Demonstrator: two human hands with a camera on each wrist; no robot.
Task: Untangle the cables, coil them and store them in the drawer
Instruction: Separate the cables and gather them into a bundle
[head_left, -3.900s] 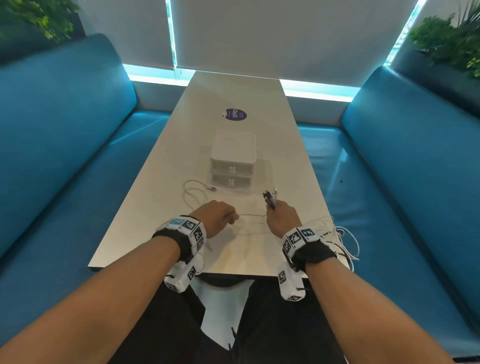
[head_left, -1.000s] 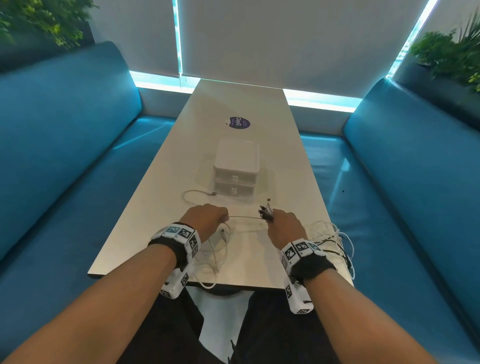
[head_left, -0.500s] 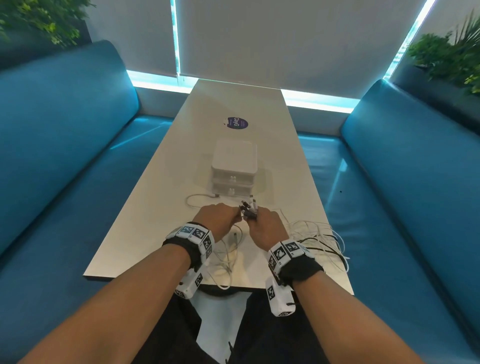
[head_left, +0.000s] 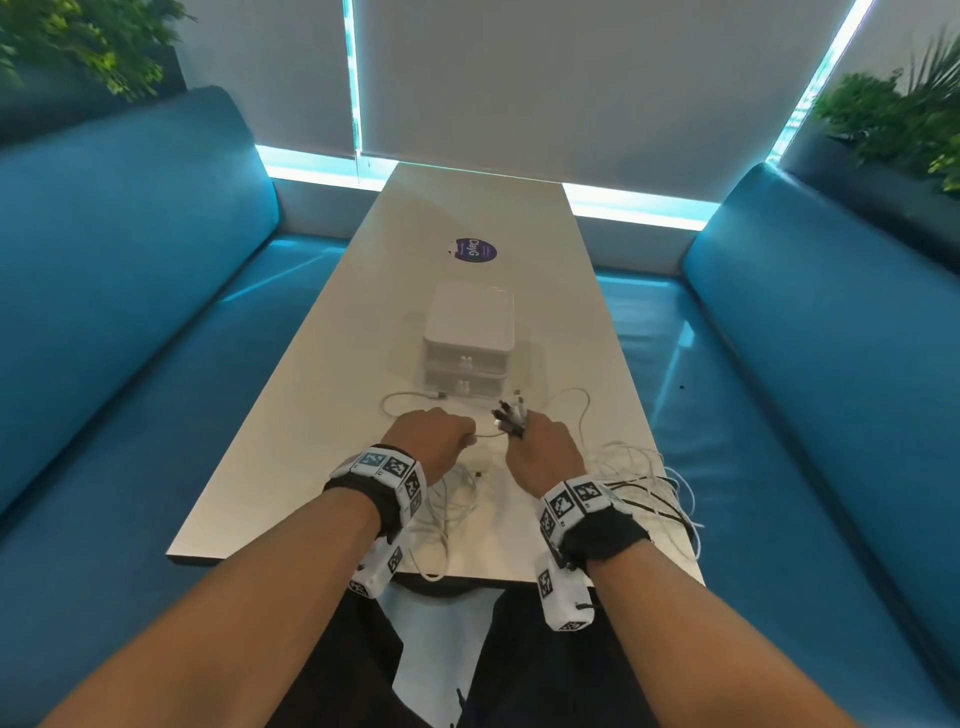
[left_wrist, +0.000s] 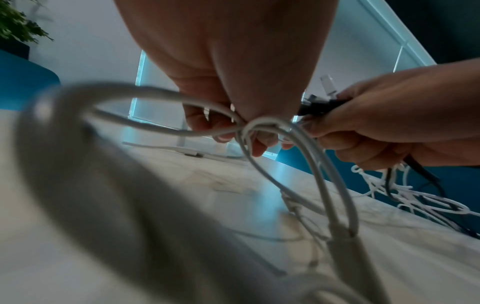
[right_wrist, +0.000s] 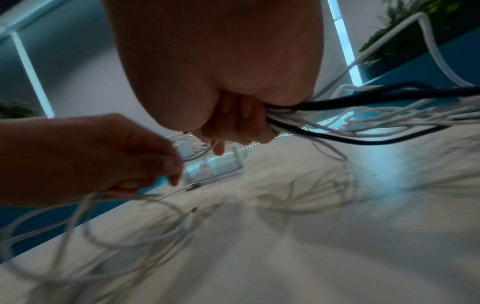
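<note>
A bundle of plug ends (head_left: 510, 415) is clamped in the curled right hand (head_left: 545, 457); 1 white cable (left_wrist: 262, 127) is pinched by the left hand (head_left: 434, 436). 1 drawer unit (head_left: 467, 343) with 2 drawers is seen; loose cables (head_left: 660, 493) overhang the table (head_left: 291, 467) edge at right.

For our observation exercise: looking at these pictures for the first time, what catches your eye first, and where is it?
The right hand, near the table's front edge, grips a bunch of black and white cable plugs, their cords trailing into a white and black tangle at the right edge. Beside it, the left hand pinches a thin white cable. Behind them stands a small white two-drawer box, both drawers closed.
</note>
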